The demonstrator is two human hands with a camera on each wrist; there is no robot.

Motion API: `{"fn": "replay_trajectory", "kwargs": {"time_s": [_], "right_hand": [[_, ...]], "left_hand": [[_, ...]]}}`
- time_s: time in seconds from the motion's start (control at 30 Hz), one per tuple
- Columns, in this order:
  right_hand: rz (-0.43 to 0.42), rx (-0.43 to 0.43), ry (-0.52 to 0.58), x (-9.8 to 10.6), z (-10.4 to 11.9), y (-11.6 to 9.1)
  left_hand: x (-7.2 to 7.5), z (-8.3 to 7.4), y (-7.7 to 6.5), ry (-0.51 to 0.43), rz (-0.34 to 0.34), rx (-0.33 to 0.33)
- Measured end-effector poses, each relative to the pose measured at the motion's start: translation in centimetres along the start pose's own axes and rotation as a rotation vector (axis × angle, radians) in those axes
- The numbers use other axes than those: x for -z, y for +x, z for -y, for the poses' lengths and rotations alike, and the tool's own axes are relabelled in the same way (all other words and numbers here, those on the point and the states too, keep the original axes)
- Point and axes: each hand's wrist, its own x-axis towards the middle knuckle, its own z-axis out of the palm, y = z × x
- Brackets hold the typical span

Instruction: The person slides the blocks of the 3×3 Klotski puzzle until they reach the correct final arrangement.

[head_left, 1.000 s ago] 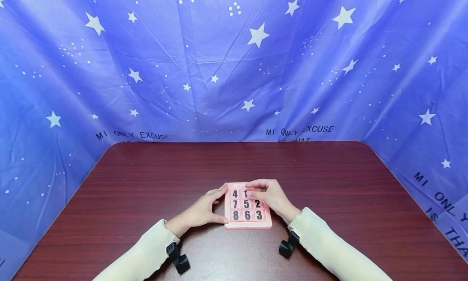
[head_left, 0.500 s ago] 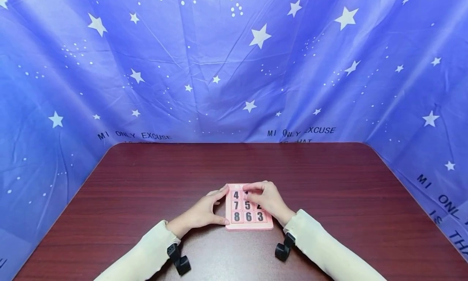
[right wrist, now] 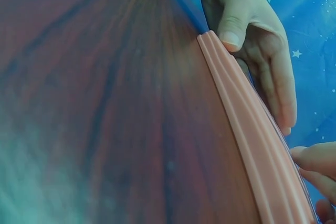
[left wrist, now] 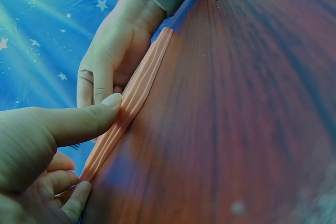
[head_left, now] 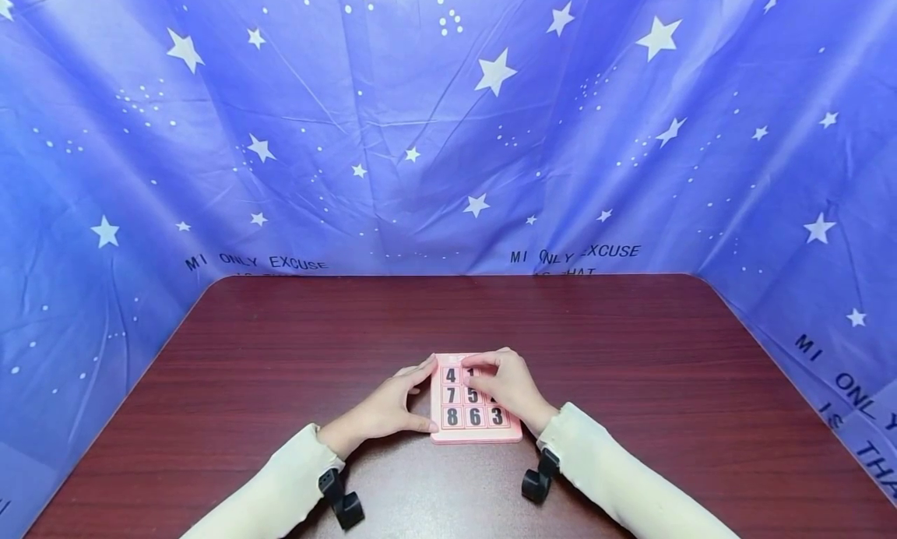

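A pink sliding number puzzle (head_left: 476,436) lies on the table, its black numbers in rows on square tiles. My left hand (head_left: 381,405) grips its left side, the thumb at the near corner and the fingertips near the far one; the left wrist view shows that thumb (left wrist: 89,121) against the ridged pink edge. Over the upper tiles is my right hand (head_left: 515,387), thumb and index finger extended across the tile with the 1 (head_left: 470,374). It hides the upper right tiles. Its fingertips (right wrist: 299,153) stand right at the puzzle's face in the right wrist view.
The dark red wooden table (head_left: 280,329) extends around the puzzle on all sides. Behind and beside it hangs a blue curtain (head_left: 378,134) with white stars and lettering. A black camera mount sits on each wrist, below the cream sleeves (head_left: 617,469).
My right hand has shifted slightly to the left over the puzzle, its thumb and fingers now covering more of the 1 and the 2. The left hand keeps its hold on the puzzle.
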Motion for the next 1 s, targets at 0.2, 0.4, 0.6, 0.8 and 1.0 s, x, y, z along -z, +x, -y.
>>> {"fn": "replay_trajectory", "kwargs": {"time_s": [0.2,0.4,0.6,0.8,1.0], "right_hand": [[-0.003,0.032,-0.012,-0.19,0.04,-0.07],[0.000,0.024,-0.013,-0.20,0.14,-0.06],[0.002,0.022,-0.009,-0.06,0.21,-0.15],[0.019,0.025,-0.016,0.20,0.40,-0.13],[0.031,0.016,-0.016,0.49,0.53,-0.15]], "left_hand": [[0.00,-0.03,-0.08,0.003,0.000,0.003],[0.04,-0.11,-0.10,0.005,-0.002,0.007],[0.03,-0.06,-0.04,0.007,-0.001,0.005],[0.05,0.00,-0.06,0.008,-0.002,0.001],[0.07,0.05,-0.01,0.021,0.007,-0.004]]}}
